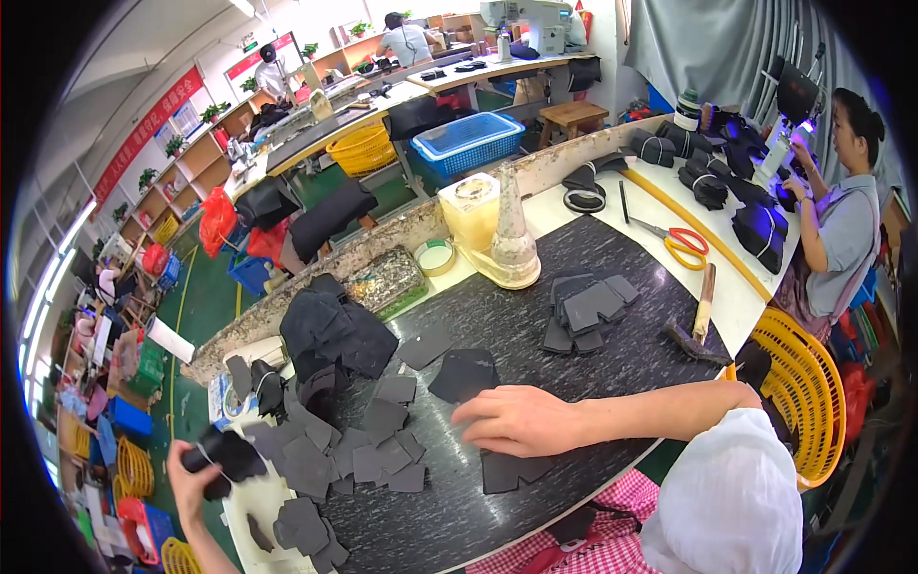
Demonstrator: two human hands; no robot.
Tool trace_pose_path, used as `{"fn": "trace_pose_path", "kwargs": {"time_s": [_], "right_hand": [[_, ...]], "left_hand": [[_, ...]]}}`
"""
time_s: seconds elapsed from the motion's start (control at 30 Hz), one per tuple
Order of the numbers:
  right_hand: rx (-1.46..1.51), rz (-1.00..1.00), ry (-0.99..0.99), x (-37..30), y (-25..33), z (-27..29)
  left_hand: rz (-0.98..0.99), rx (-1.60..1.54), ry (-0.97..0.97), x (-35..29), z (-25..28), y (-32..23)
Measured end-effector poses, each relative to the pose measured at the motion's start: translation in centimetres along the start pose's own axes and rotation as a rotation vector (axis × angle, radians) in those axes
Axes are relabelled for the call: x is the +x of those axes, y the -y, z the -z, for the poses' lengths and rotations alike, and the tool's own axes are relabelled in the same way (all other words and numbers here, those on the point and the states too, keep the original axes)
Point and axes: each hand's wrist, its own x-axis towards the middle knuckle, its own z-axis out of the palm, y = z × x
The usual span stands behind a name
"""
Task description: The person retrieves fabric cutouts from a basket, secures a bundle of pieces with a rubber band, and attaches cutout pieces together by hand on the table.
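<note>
My left hand point(194, 475) is closed around a banded bundle of black pieces point(229, 453), held up at the left edge of the work surface; it looks slightly blurred. My right hand point(516, 421) lies palm down over the dark streaked board point(612, 392), fingers stretched out, holding nothing visible. Just beyond its fingers is a black cut piece point(466, 374); another notched piece point(512, 470) lies on its near side. Between my hands several grey-black cut pieces point(384, 418) are scattered, overlapping. Farther back sits a heap of black pieces point(330, 330), and to the right a stack of notched pieces point(588, 308).
A hammer point(701, 320), scissors point(674, 243) and a tape roll point(435, 257) lie around the board. A glue-crusted bottle point(514, 230) stands at the back beside a yellowish container point(469, 206). A yellow basket point(798, 397) is at right. A co-worker point(841, 220) works at far right.
</note>
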Motion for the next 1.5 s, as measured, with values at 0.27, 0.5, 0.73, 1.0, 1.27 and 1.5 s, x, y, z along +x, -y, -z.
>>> {"fn": "trace_pose_path", "kwargs": {"time_s": [0.27,0.5,0.73,1.0,1.27,1.5], "right_hand": [[0.301,-0.048,-0.289,2.3,0.2,6.1],[0.436,-0.458,-0.194,-4.5,-5.1,12.7],[-0.074,-0.946,-0.979,-11.2,-27.3,26.4],[-1.041,-0.817,-0.723,-22.3,-45.3,34.8],[-0.004,0.060,0.089,2.1,-6.5,7.2],[-0.010,-0.064,0.037,2.5,-6.8,0.2]], "left_hand": [[-0.421,-0.258,0.122,-2.2,-12.5,-23.2],[-0.514,-0.619,0.500,-5.0,-27.5,-31.3],[-0.380,-0.441,0.349,-5.4,-26.5,-26.2],[-0.247,-0.279,0.344,-8.5,-23.9,-20.8],[-0.216,-0.312,0.263,-10.1,-25.2,-19.3],[-0.852,-0.251,0.300,-10.8,-27.6,-21.2]]}}
